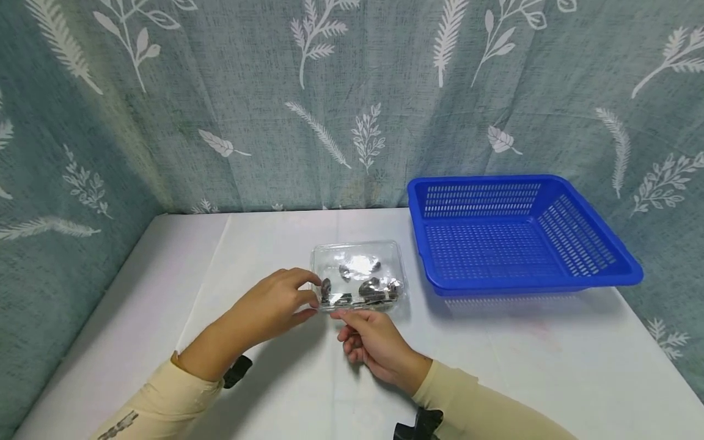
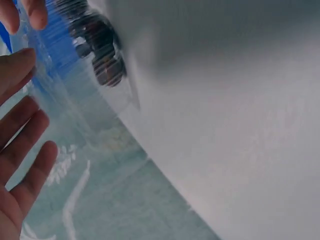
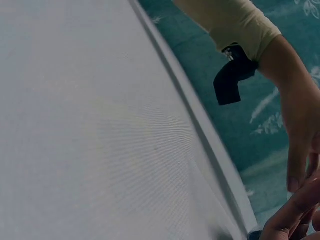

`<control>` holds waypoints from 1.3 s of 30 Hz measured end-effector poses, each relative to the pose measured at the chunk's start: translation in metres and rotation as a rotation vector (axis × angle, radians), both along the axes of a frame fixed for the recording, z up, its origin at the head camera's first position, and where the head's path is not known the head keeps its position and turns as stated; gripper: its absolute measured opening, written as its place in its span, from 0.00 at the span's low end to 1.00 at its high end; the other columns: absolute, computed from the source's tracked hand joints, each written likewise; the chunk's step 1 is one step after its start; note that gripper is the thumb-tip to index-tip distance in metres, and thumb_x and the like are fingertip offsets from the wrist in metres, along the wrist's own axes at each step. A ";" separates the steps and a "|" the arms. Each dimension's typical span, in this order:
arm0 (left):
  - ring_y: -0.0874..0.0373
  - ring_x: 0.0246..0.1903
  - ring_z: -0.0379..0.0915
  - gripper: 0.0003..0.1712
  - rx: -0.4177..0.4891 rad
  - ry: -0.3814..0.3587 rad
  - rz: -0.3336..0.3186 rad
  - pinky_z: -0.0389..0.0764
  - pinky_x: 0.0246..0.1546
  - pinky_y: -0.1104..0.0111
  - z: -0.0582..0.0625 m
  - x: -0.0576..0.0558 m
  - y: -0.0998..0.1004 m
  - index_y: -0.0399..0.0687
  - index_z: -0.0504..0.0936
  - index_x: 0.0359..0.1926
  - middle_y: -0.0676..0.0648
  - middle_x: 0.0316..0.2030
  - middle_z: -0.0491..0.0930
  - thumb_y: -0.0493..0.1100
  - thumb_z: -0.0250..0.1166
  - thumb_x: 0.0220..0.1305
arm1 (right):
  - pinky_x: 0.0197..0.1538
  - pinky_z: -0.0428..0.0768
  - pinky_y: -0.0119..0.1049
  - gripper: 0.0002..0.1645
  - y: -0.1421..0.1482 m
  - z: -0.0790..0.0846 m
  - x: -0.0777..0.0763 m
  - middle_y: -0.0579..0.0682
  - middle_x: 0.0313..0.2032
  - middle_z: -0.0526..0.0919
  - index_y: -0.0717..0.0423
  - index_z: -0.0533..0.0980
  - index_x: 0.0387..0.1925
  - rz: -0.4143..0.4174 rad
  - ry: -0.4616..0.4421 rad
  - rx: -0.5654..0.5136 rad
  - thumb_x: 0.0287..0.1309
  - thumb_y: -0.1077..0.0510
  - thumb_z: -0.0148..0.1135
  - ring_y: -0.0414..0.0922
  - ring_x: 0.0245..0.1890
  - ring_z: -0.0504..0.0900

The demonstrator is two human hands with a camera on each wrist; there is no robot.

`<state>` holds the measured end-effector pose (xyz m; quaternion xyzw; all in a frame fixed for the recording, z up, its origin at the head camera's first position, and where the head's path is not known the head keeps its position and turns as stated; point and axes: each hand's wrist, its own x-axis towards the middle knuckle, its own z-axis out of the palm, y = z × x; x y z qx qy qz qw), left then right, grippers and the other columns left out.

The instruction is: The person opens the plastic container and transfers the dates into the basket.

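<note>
A clear plastic box [image 1: 357,260] rests on the white table, with several small dark, shiny pieces [image 1: 374,290] showing through it, mostly along its near side. My left hand [image 1: 275,305] comes at the box from the left, its bent fingertips and thumb holding the left edge near the front corner. At the near edge, my right hand [image 1: 379,345] pinches the rim between thumb and index finger, the other fingers loosely bent below. The left wrist view shows the pieces [image 2: 100,50] through the clear wall, streaked by blur. Both hands [image 3: 295,215] crowd the right wrist view's lower corner.
To the right of the box stands a blue plastic basket [image 1: 511,287] with slotted walls. A green curtain [image 1: 352,122] with white leaf prints hangs behind the white table [image 1: 264,244]. Black devices [image 1: 238,371] are worn at both wrists.
</note>
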<state>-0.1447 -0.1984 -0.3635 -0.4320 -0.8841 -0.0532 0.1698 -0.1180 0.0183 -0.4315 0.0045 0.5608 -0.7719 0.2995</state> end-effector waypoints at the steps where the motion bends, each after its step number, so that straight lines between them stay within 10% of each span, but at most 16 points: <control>1: 0.52 0.47 0.81 0.09 -0.011 -0.004 -0.006 0.82 0.46 0.60 0.002 -0.001 0.001 0.54 0.87 0.26 0.48 0.45 0.84 0.40 0.81 0.47 | 0.22 0.73 0.24 0.27 0.000 0.000 0.000 0.42 0.24 0.78 0.69 0.74 0.61 -0.008 0.000 -0.003 0.72 0.51 0.56 0.33 0.19 0.74; 25: 0.49 0.52 0.84 0.12 -0.201 -0.210 -0.070 0.83 0.49 0.58 0.020 -0.015 0.010 0.52 0.83 0.22 0.43 0.48 0.87 0.31 0.73 0.51 | 0.19 0.69 0.23 0.27 0.003 -0.005 -0.003 0.41 0.20 0.75 0.66 0.75 0.61 -0.018 -0.019 -0.029 0.71 0.50 0.58 0.32 0.17 0.70; 39: 0.54 0.48 0.85 0.16 -0.253 -0.131 -0.068 0.82 0.54 0.61 0.020 -0.019 0.018 0.51 0.76 0.16 0.47 0.45 0.89 0.29 0.72 0.46 | 0.20 0.68 0.24 0.26 0.004 -0.007 -0.007 0.40 0.19 0.75 0.69 0.75 0.61 -0.009 -0.018 -0.027 0.71 0.53 0.56 0.33 0.16 0.70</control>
